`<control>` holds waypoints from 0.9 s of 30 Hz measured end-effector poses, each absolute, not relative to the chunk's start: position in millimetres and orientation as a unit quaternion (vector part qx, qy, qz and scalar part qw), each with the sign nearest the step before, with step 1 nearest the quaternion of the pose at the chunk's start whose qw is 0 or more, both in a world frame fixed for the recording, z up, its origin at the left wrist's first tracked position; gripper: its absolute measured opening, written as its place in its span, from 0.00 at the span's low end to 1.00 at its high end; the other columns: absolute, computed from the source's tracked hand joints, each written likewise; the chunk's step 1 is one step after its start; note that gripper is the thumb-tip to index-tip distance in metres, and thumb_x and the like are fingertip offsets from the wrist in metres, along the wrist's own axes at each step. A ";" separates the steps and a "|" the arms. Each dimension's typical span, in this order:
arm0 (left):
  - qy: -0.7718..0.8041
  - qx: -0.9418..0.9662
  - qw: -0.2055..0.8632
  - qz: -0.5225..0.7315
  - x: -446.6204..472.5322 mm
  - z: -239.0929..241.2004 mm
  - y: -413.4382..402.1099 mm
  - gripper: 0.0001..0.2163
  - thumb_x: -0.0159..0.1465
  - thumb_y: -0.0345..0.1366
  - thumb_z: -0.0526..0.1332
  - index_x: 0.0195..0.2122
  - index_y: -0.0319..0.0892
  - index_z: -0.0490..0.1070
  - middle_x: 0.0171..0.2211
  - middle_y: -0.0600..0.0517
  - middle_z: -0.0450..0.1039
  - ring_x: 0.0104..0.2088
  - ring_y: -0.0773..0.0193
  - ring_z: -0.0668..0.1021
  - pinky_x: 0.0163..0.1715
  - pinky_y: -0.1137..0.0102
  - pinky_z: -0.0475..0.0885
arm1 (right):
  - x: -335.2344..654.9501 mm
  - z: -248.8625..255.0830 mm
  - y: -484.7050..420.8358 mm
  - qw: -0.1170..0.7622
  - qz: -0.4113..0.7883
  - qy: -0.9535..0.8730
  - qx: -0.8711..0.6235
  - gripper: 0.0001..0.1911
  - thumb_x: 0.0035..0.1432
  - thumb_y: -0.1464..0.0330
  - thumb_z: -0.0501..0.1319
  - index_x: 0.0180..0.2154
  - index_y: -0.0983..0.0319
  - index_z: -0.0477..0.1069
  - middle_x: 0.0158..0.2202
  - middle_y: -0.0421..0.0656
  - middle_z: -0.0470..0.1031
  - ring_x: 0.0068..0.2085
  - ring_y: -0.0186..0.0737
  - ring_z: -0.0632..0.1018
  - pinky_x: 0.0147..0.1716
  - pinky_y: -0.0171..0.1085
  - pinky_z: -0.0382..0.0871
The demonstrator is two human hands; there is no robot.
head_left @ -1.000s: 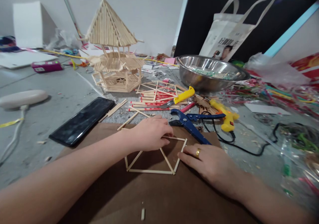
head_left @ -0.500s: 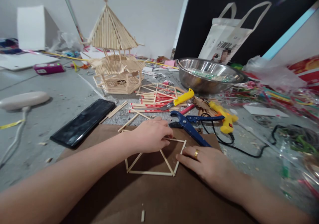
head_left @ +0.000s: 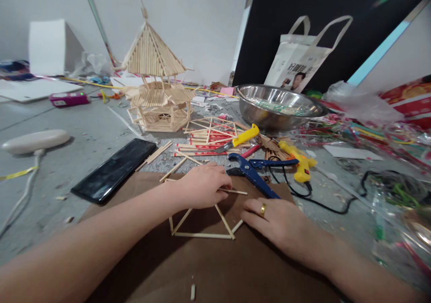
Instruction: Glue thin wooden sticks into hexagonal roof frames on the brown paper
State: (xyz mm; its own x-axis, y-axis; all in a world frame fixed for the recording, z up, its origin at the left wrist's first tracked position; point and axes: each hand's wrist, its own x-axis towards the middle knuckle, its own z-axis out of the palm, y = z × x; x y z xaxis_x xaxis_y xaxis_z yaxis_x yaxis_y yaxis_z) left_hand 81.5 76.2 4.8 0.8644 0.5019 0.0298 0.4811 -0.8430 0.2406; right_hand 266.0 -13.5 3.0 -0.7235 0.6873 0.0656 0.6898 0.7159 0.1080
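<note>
On a brown board (head_left: 151, 267) lies a frame of thin wooden sticks (head_left: 204, 235), with slanting sticks inside it. My left hand (head_left: 205, 184) reaches over the frame's far side, its fingers closed on a wooden stick (head_left: 239, 192) that pokes out to the right. At the frame's right side, my right hand (head_left: 279, 222), with a gold ring, has its fingers together over another stick (head_left: 237, 226), whose near end shows beside the frame's corner. The fingertips of both hands are partly hidden. A small stick offcut (head_left: 193, 292) lies near the board's front.
A stick pavilion model (head_left: 156, 92) stands behind. Around the board are a black phone (head_left: 114, 170), blue cutting pliers (head_left: 252, 173), a yellow-handled knife (head_left: 245, 135), a yellow glue gun (head_left: 302, 168) with its cord, red-marked sticks (head_left: 198, 150) and a steel bowl (head_left: 279, 119).
The far stick's right end, which met the right-hand stick at a corner, now shows apart from it. My right hand has shifted over the right-hand stick, covering more. The camera view moved slightly.
</note>
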 end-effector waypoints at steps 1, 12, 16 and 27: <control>0.256 0.959 0.113 0.047 81.5 4.5 76.3 0.08 0.55 0.36 0.53 0.35 0.46 0.68 0.32 0.53 0.66 0.36 0.63 0.68 0.36 0.69 0.63 | 266.9 3.6 -13.3 0.013 -0.062 -0.926 -0.373 0.10 0.55 0.75 0.47 0.33 0.60 0.66 0.32 0.38 0.68 0.29 0.32 0.69 0.25 0.32 0.58; 0.255 0.958 0.122 0.055 79.7 4.7 76.7 0.09 0.54 0.34 0.53 0.35 0.46 0.68 0.32 0.53 0.66 0.36 0.63 0.68 0.35 0.69 0.63 | 275.7 5.6 -10.7 0.262 0.037 -0.824 -0.502 0.05 0.56 0.72 0.47 0.33 0.61 0.60 0.29 0.42 0.69 0.30 0.33 0.72 0.29 0.33 0.66; 0.249 0.959 0.122 0.058 79.3 5.0 76.7 0.08 0.54 0.35 0.53 0.35 0.46 0.68 0.31 0.52 0.66 0.35 0.63 0.67 0.34 0.69 0.63 | 274.1 2.2 -12.6 0.320 0.130 -0.757 -0.555 0.09 0.55 0.70 0.49 0.40 0.62 0.60 0.28 0.41 0.70 0.27 0.32 0.73 0.27 0.33 0.69; 0.247 0.940 0.154 0.181 84.4 16.8 72.4 0.09 0.55 0.30 0.51 0.35 0.42 0.68 0.32 0.51 0.68 0.34 0.66 0.68 0.36 0.71 0.63 | 270.8 4.2 -16.1 0.478 0.124 -0.729 -0.474 0.08 0.49 0.76 0.56 0.32 0.58 0.65 0.32 0.40 0.68 0.34 0.34 0.72 0.32 0.34 0.68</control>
State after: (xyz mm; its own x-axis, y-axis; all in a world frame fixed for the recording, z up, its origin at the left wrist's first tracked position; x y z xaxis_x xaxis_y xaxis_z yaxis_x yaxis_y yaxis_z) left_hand 84.4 72.4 16.8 0.8129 0.5190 0.2643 0.4074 -0.8310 0.3788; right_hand 270.8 -16.1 4.2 -0.0937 0.8099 0.5790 0.5720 0.5198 -0.6346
